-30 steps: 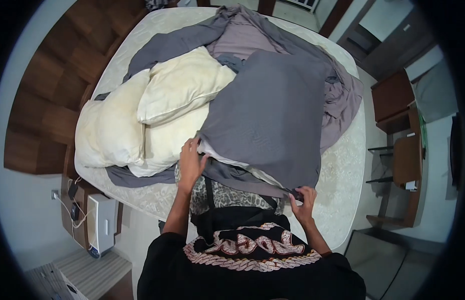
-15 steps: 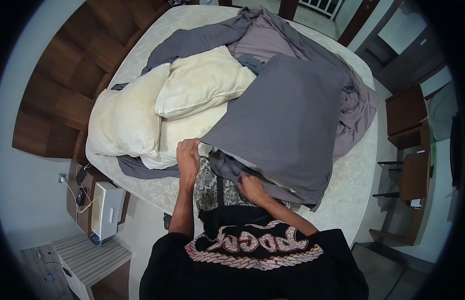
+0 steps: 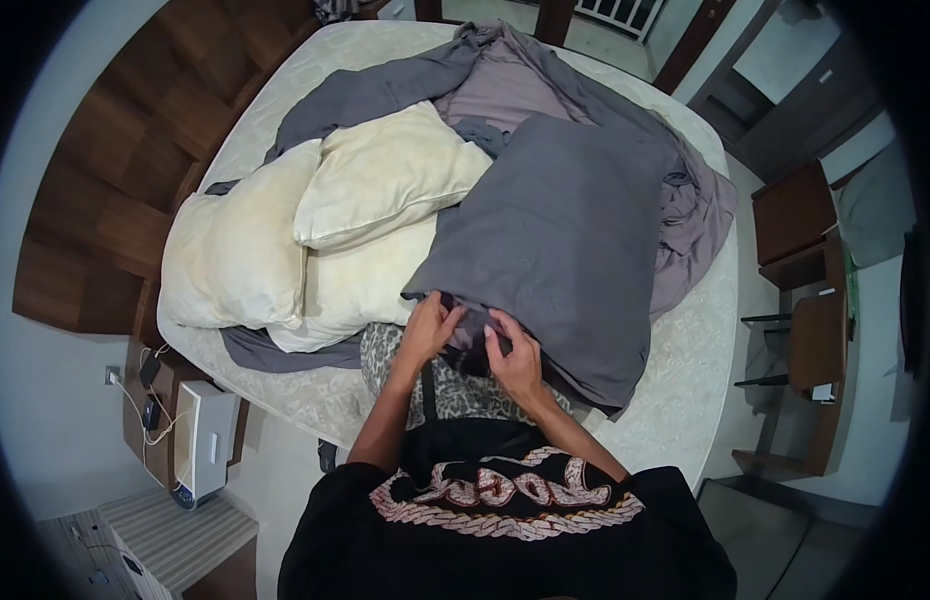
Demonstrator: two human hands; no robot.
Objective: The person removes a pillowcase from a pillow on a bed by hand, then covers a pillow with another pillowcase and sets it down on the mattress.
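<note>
A large pillow in a grey pillowcase (image 3: 560,230) lies on the mattress (image 3: 685,400) in front of me. My left hand (image 3: 430,328) is closed on the edge of the pillowcase near its left corner. To its right, my right hand (image 3: 515,360) pinches the same edge, thumb and fingers together. Dark purplish cloth shows at the opening between the hands. Cream pillows (image 3: 385,175) without covers are piled to the left of the grey one. Below the hands, leopard-print cloth (image 3: 455,397) covers my lap.
Crumpled grey bedding (image 3: 515,75) lies at the far side of the mattress. A wooden headboard (image 3: 135,150) stands left. At the lower left is a nightstand (image 3: 210,430) with cables. A chair (image 3: 817,345) and a desk stand on the right.
My right hand has moved up from below the pillowcase to its edge. My left hand has shifted right. The opening is drawn together, and the white inside it no longer shows.
</note>
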